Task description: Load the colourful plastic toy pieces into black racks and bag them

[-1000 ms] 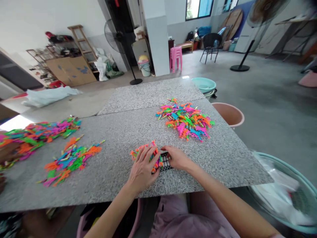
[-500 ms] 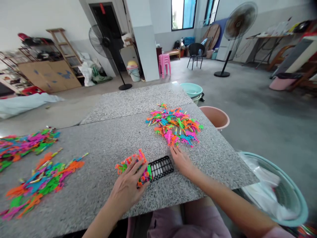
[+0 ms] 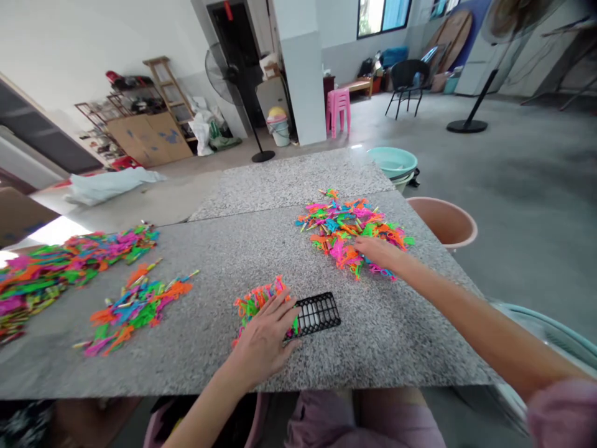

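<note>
My left hand [image 3: 268,330] lies with fingers spread over a black plastic grid rack [image 3: 319,312]. Small bright plastic pieces [image 3: 256,300] in orange, green and pink stand packed in the rack's left part, partly hidden under that hand. The rack's right part shows bare cells. My right hand [image 3: 380,252] reaches to a loose heap of similar coloured plastic pieces [image 3: 345,218], its stretched fingers touching the near side of the heap. The fingertips are partly lost among the pieces, and I see nothing held in them.
A smaller pile of coloured pieces [image 3: 140,311] and a larger pile [image 3: 69,261] lie at the left of the granite table [image 3: 224,249]. Beyond the right edge stand a pink tub [image 3: 443,221] and a turquoise basin [image 3: 394,160]. A person's limb shows below the table's left side.
My right hand has moved away from beside the rack, forward and right to the heap. My left hand stays on the rack. The view has turned slightly left.
</note>
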`<state>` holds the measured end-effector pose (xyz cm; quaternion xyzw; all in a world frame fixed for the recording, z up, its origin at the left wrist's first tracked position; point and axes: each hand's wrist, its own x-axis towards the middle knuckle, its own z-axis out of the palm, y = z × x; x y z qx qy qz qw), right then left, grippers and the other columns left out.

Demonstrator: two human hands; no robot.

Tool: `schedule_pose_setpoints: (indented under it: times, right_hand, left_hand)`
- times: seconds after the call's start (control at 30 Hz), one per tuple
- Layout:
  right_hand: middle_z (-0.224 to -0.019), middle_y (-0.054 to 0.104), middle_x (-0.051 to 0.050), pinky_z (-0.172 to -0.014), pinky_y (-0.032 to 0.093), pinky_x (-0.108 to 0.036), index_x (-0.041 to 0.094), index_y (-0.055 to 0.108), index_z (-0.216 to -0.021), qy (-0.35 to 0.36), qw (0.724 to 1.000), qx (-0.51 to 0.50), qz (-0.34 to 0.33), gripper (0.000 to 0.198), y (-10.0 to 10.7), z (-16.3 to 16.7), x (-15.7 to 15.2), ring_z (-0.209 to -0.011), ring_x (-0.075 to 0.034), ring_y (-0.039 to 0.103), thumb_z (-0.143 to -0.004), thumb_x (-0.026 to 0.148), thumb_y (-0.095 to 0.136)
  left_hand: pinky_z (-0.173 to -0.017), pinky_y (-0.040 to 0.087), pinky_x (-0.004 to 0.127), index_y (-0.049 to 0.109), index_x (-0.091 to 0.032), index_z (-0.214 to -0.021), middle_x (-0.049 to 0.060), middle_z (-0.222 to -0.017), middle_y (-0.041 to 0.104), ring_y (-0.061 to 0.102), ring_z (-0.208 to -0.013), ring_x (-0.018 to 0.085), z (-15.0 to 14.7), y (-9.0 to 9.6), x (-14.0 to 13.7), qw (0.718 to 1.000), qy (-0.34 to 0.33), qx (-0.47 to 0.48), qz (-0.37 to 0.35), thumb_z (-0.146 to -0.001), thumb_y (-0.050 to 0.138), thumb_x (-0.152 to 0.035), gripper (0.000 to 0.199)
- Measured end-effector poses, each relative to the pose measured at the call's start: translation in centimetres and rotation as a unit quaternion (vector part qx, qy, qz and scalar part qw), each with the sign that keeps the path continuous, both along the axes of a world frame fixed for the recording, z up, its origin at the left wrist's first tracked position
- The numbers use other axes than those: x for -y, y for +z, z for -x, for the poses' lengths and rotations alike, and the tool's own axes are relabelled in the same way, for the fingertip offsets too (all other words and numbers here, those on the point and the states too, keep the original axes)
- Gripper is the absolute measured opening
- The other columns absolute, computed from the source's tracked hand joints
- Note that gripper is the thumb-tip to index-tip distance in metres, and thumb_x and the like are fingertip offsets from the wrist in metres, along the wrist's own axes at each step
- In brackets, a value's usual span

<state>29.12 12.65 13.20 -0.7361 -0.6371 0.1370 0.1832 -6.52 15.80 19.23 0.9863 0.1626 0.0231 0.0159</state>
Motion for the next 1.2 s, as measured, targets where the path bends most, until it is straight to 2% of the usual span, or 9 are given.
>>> schedule_pose_setpoints:
  times: [0.13, 0.27, 0.37, 0.47, 0.63, 0.73, 0.83, 0.93, 1.2]
  right_hand:
    - [-0.083, 0.065, -0.003, -0.071, 0.044, -0.026, 0.016, 0.065, -0.099, -0.016, 0.989, -0.144, -0.016, 0.019, -2.2, 2.2, 4.4, -0.075, -0.017, 0.058, -0.084, 0.02, 0.056]
    - [-0.073, 0.06, 0.0, -0.055, 0.041, -0.023, 0.013, 0.063, -0.095, -0.026, 0.933, -0.358, -0.024, 0.027, -3.4, 6.8, 6.9, -0.059, -0.013, 0.051, -0.084, 0.036, 0.055]
    - [-0.067, 0.056, 0.001, -0.051, 0.038, -0.022, 0.014, 0.062, -0.092, -0.037, 0.902, -0.429, -0.036, 0.031, -2.2, 9.6, 7.5, -0.055, -0.011, 0.047, -0.081, 0.043, 0.059]
    - [-0.067, 0.057, 0.001, -0.055, 0.04, -0.024, 0.017, 0.063, -0.09, -0.074, 0.923, -0.368, -0.085, 0.025, 0.5, 12.2, 8.8, -0.057, -0.013, 0.048, -0.083, 0.041, 0.059]
    - [-0.08, 0.066, -0.005, -0.064, 0.046, -0.027, 0.02, 0.064, -0.092, -0.032, 0.93, -0.348, -0.112, 0.024, 4.0, 15.8, 13.1, -0.07, -0.017, 0.057, -0.092, 0.039, 0.048]
    - [-0.071, 0.064, -0.004, -0.059, 0.045, -0.026, 0.019, 0.062, -0.082, -0.016, 0.911, -0.411, -0.031, 0.03, 4.0, 15.9, 15.5, -0.064, -0.016, 0.057, -0.092, 0.043, 0.049]
    - [-0.074, 0.065, -0.002, -0.06, 0.046, -0.025, 0.018, 0.063, -0.096, -0.085, 0.899, -0.429, -0.018, 0.028, 3.3, 15.2, 17.2, -0.066, -0.016, 0.059, -0.085, 0.044, 0.062]
    - [-0.074, 0.062, -0.002, -0.059, 0.042, -0.025, 0.019, 0.06, -0.094, -0.156, 0.917, -0.362, -0.066, 0.03, 2.2, 15.0, 18.2, -0.064, -0.015, 0.055, -0.085, 0.048, 0.062]
    - [-0.054, 0.051, 0.001, -0.05, 0.028, -0.026, 0.021, 0.048, -0.062, -0.148, 0.95, -0.265, -0.071, 0.048, -0.2, 14.9, 17.8, -0.05, -0.012, 0.041, -0.091, 0.06, 0.047]
  left_hand:
    - [-0.113, 0.037, 0.052, 0.055, -0.019, -0.128, 0.009, -0.14, 0.055, 0.037, -0.141, 0.03, 0.2, -0.1, -0.3, 1.0, -0.002, -0.005, 0.023, -0.086, 0.065, -0.031, 0.045]
    - [-0.113, 0.038, 0.051, 0.057, -0.019, -0.126, 0.01, -0.138, 0.057, 0.035, -0.142, 0.031, 0.0, -0.7, -0.4, 1.0, 0.012, 0.004, 0.019, -0.088, 0.064, -0.035, 0.042]
    - [-0.113, 0.037, 0.05, 0.055, -0.019, -0.129, 0.01, -0.136, 0.058, 0.037, -0.141, 0.03, -0.2, -0.3, 0.0, 0.999, 0.006, 0.032, 0.026, -0.088, 0.063, -0.036, 0.044]
    - [-0.114, 0.035, 0.051, 0.046, -0.021, -0.139, 0.011, -0.136, 0.059, 0.043, -0.137, 0.031, -1.1, 1.1, 2.1, 0.988, 0.049, 0.14, 0.047, -0.085, 0.067, -0.043, 0.062]
    - [-0.099, 0.049, 0.043, 0.051, -0.021, -0.134, 0.011, -0.123, 0.065, 0.06, -0.116, 0.028, -5.3, 2.0, 6.8, 0.898, 0.155, 0.292, 0.29, -0.085, 0.066, -0.046, 0.057]
    - [-0.078, 0.054, 0.031, 0.067, -0.017, -0.098, 0.006, -0.089, 0.072, 0.068, -0.083, 0.021, -6.9, 0.4, 8.5, 0.802, 0.149, 0.274, 0.509, -0.085, 0.066, -0.042, 0.027]
    - [-0.07, 0.051, 0.027, 0.068, -0.014, -0.091, 0.005, -0.081, 0.07, 0.065, -0.074, 0.017, -7.3, -1.7, 9.7, 0.734, 0.187, 0.288, 0.586, -0.086, 0.065, -0.037, 0.023]
    - [-0.072, 0.05, 0.027, 0.069, -0.013, -0.094, 0.007, -0.087, 0.071, 0.064, -0.078, 0.017, -7.1, -2.9, 10.8, 0.744, 0.176, 0.277, 0.582, -0.087, 0.064, -0.032, 0.022]
    - [-0.068, 0.046, 0.026, 0.069, -0.018, -0.1, 0.003, -0.082, 0.07, 0.061, -0.07, 0.015, -7.4, -3.9, 12.5, 0.856, 0.174, 0.227, 0.431, -0.09, 0.049, -0.017, 0.022]
